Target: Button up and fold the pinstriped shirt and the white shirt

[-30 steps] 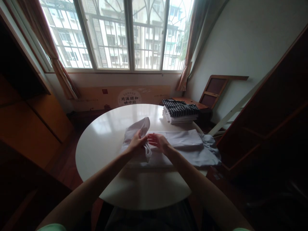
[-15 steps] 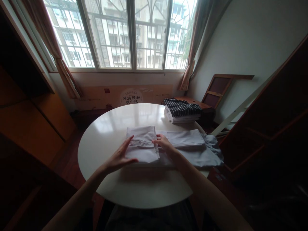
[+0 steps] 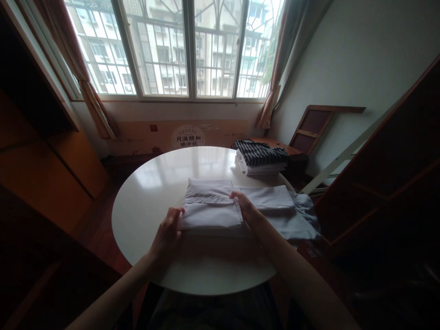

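A pale white garment [image 3: 209, 213], folded into a layered rectangle, lies near the middle of the round table. A seam runs across its top layer, with a small button-like spot on it. At its left edge, the fingers of my left hand [image 3: 169, 225] are curled closed on the cloth. My right hand [image 3: 244, 206] pinches the gathered right edge of the top layer. Beyond that hand, more flat, pale cloth [image 3: 268, 198] stretches right and ends in a crumpled part [image 3: 305, 211] at the table's edge. Whether it joins the folded part is hidden.
A stack of folded clothes [image 3: 261, 153], striped black on top and white beneath, stands at the back right of the glossy white table [image 3: 137, 220]. Behind it are a wooden chair [image 3: 309, 128] and a barred window [image 3: 189, 55]. Cabinets [image 3: 44, 169] stand at left.
My left hand has gone from spread fingers over the cloth to closing on its left edge. The top layer now reaches further right, its gathered edge moved along with my right hand.
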